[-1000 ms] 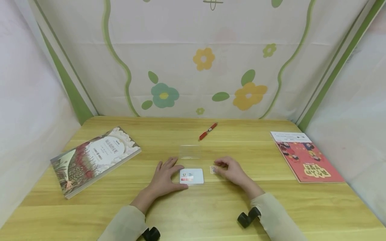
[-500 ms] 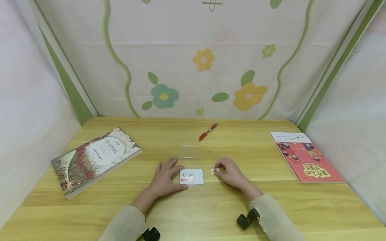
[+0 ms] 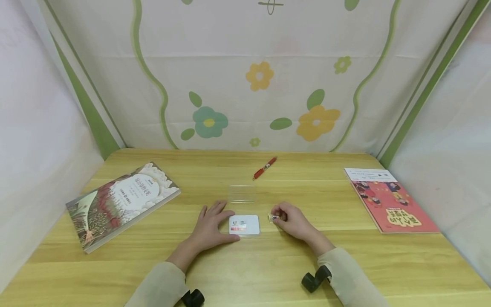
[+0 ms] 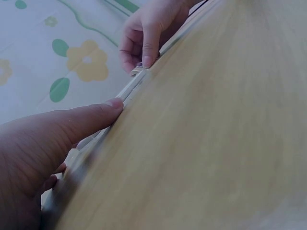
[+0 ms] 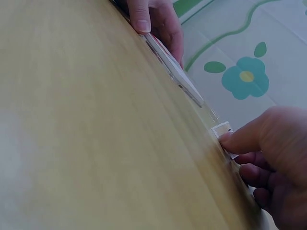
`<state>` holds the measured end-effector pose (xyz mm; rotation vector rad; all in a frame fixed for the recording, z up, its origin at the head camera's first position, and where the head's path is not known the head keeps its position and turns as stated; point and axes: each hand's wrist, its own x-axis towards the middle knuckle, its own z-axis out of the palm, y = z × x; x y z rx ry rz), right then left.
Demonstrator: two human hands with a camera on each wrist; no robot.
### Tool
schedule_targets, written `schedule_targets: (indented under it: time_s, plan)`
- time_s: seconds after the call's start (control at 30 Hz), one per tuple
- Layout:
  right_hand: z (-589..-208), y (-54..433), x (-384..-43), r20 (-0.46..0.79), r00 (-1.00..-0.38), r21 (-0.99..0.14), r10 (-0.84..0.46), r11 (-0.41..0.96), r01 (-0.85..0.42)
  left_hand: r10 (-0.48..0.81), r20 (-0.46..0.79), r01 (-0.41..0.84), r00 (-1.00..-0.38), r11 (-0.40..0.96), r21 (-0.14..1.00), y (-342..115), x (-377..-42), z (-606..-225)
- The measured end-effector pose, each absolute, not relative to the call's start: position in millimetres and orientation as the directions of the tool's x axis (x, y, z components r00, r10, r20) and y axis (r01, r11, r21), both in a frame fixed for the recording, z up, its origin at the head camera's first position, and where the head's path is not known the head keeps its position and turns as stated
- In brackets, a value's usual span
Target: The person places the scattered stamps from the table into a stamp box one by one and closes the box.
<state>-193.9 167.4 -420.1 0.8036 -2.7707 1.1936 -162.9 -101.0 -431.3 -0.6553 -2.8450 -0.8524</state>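
In the head view a flat white card-sized case with a small logo and a red strip lies on the table, clear plastic showing at its edge. My left hand holds it by the left end, index finger at the far edge and thumb at the near edge. To its right, my right hand pinches a small stamp between thumb and index finger. A jagged pale border shows on the stamp in the right wrist view; the thumb hides part of it. The stamp is tilted, close over the table.
Behind the case lies a thin clear plastic lid. Farther back is a red pen. A thick illustrated book lies at the left, a red booklet at the right. Patterned cloth closes off the back and sides.
The right hand's fingers have curled in around the stamp, which has gone from facing up flat to tilted and partly covered. Left hand and case stay put.
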Motion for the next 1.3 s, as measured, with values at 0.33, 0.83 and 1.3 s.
schedule_targets:
  time_s: [0.33, 0.83, 1.3]
  plan:
    - [-416.3, 166.6, -193.2, 0.198, -0.878, -0.692, -0.436, 0.573, -0.440, 0.376, 0.206, 0.428, -0.903, 0.753, 0.500, -100.8, -162.8, -429.7]
    - [-388.4, 125.7, -179.6, 0.132, -0.928, -0.863, -0.349, 0.420, -0.281, 0.373, 0.204, 0.424, -0.905, 0.758, 0.496, -100.3, -163.2, -429.3]
    - [-418.5, 116.6, -185.1, 0.137, -0.896, -0.815, -0.423, 0.465, -0.345, 0.369, 0.223, 0.430, -0.902, 0.752, 0.499, -100.7, -162.9, -431.1]
